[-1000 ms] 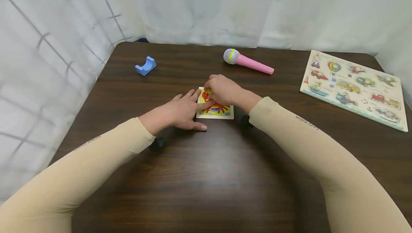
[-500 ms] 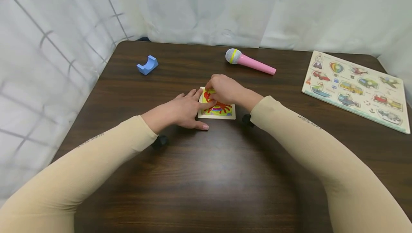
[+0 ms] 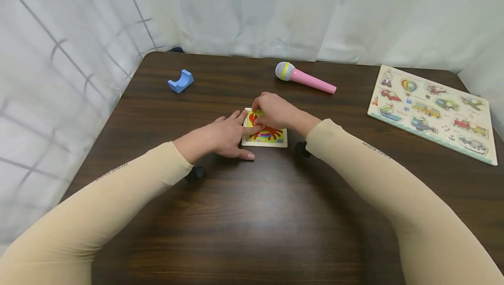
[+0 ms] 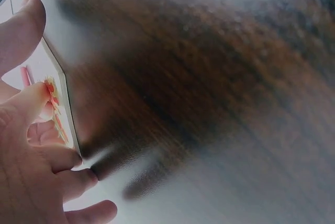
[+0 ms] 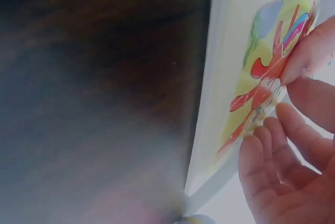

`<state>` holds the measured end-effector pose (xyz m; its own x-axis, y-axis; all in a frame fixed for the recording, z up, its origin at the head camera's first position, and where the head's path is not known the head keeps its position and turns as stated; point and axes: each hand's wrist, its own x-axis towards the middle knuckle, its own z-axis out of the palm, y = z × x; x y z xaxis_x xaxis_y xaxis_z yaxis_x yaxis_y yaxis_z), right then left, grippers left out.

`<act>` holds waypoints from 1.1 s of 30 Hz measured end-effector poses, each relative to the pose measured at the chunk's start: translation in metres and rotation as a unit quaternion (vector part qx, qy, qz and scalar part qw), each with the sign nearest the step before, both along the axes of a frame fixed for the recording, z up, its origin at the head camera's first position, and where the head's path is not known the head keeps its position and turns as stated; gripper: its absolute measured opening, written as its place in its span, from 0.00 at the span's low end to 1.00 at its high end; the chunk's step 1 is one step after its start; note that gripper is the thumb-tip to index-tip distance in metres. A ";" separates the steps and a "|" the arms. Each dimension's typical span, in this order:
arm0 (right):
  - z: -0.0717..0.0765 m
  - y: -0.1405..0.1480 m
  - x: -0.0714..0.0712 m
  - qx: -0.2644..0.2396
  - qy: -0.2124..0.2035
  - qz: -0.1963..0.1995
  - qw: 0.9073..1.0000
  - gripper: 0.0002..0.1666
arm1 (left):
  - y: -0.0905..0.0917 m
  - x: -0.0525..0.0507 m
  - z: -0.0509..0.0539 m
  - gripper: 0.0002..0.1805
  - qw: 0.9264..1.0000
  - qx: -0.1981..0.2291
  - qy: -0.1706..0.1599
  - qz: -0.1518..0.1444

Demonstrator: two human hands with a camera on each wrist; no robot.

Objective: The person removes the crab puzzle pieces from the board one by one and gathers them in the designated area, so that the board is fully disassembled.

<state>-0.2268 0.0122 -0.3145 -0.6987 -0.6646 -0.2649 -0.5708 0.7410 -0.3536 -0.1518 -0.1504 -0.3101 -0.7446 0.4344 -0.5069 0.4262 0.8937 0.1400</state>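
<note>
A small square crab puzzle [image 3: 278, 138], red on yellow with a pale wooden frame, lies flat on the dark table. My left hand [image 3: 224, 137] is spread at its left side. In the left wrist view, the index finger [image 4: 32, 99] reaches over the picture, with other fingertips by the frame's edge. My right hand [image 3: 274, 110] is bent over the puzzle's upper left. In the right wrist view, its thumb and curled fingers [image 5: 252, 156] close in on a red puzzle piece [image 5: 263, 97]; the fingers partly hide the contact.
A pink toy microphone [image 3: 311, 80] lies behind the hands. At the back left sits a blue curved block [image 3: 181, 82]. A large vehicle puzzle board [image 3: 449, 138] lies on the right. White curtains hang behind the table [image 3: 244, 223].
The view shifts slightly with the head. Both hands stay in nearly the same place on the crab puzzle.
</note>
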 end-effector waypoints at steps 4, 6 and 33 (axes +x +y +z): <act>0.001 0.001 0.002 0.002 0.004 -0.005 1.000 0.23 | -0.001 0.000 0.001 0.48 1.000 0.002 0.002 -0.006; 0.001 0.002 0.003 0.005 0.004 -0.006 1.000 0.24 | 0.000 0.000 0.001 0.48 1.000 0.001 0.003 -0.010; 0.000 0.004 -0.002 -0.046 -0.022 -0.029 0.998 0.18 | 0.000 0.001 0.002 0.48 1.000 0.008 -0.002 0.007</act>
